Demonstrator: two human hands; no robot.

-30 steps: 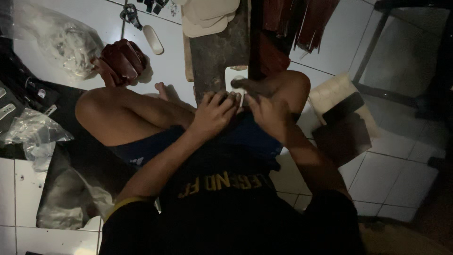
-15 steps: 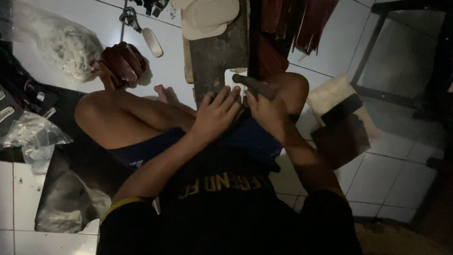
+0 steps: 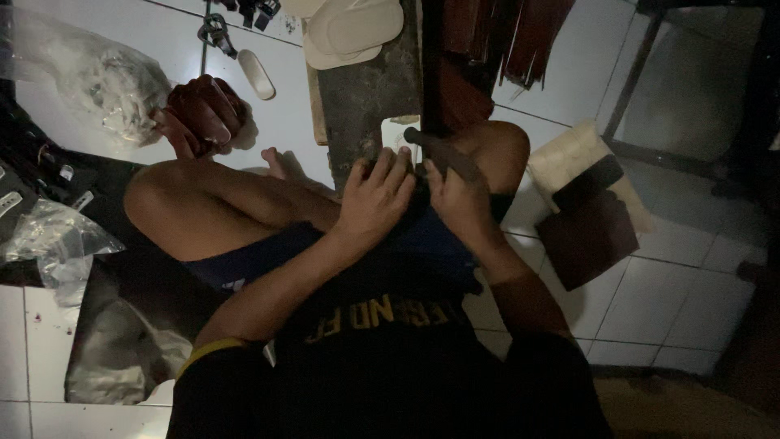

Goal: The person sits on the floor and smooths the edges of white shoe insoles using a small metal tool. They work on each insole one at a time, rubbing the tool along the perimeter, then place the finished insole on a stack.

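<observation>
L hand (image 3: 375,203): fingers spread and pressed down, tips at near edge of small white piece (image 3: 398,134); pinning rather than clenching; grip underneath hidden.
R hand (image 3: 457,199): closed round dark tool handle (image 3: 443,153), thumb side up; handle angled up-left across knuckles.
White piece: lies on dark work block (image 3: 370,89), just beyond both hands, touching L fingertips; exact shape too dim to tell.
Risk 1: tool end v. close to L fingertips; slip of R hand likely to nick or jab fingers.
Risk 2: piece small, held by fingertips only; prob. shifts if pressure uneven.
Risk 3: poor light; edges hard to judge, misplacement likely.
Risk 4: knees bent either side of block; bare skin near tool path.
Block: upright between knees, cream sole-shaped pieces (image 3: 353,32) at far end.
Brown strips (image 3: 504,32): hang over far-right of block, crowd R hand's far side.
Reddish-brown bundle (image 3: 203,114): on floor, left of block, well apart from hands.
Clear bags (image 3: 106,81): upper left, white bits inside; another bag lower left.
Cream slab w/ dark sheets (image 3: 585,211): right of R knee, near.
Floor: white tile (image 3: 691,284).
</observation>
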